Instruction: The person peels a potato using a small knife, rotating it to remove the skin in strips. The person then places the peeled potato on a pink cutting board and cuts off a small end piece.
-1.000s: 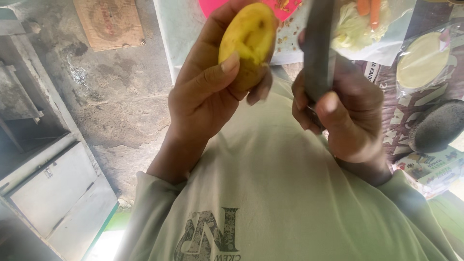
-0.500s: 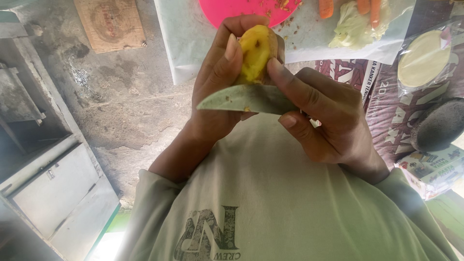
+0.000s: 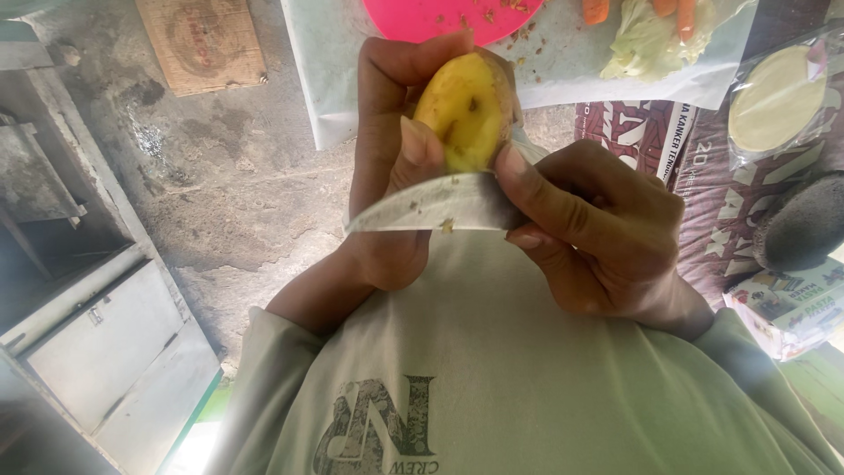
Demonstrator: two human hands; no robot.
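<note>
My left hand [image 3: 387, 176] holds up a yellow, mostly peeled potato [image 3: 466, 110] with a few dark eyes on it, fingers wrapped behind it and thumb on its front. My right hand [image 3: 598, 237] grips a knife, its handle hidden in the fist. The grey blade [image 3: 431, 208] lies flat across the potato's lower end and points left. My right thumb presses on the potato's lower right side. Both hands are raised in front of my pale green shirt [image 3: 527, 378].
On the ground beyond lie a white plastic sheet [image 3: 325, 79] with a pink plate [image 3: 440, 13], carrots and cabbage leaves [image 3: 651, 35]. A wooden board [image 3: 202, 40] lies on the concrete. A grey metal cabinet [image 3: 97, 343] stands left. A dark stone [image 3: 804, 224] and packets sit right.
My right hand brought the knife from upright and apart down to the potato. The blade now lies sideways against the potato's lower end, and the potato has turned slightly in my left hand.
</note>
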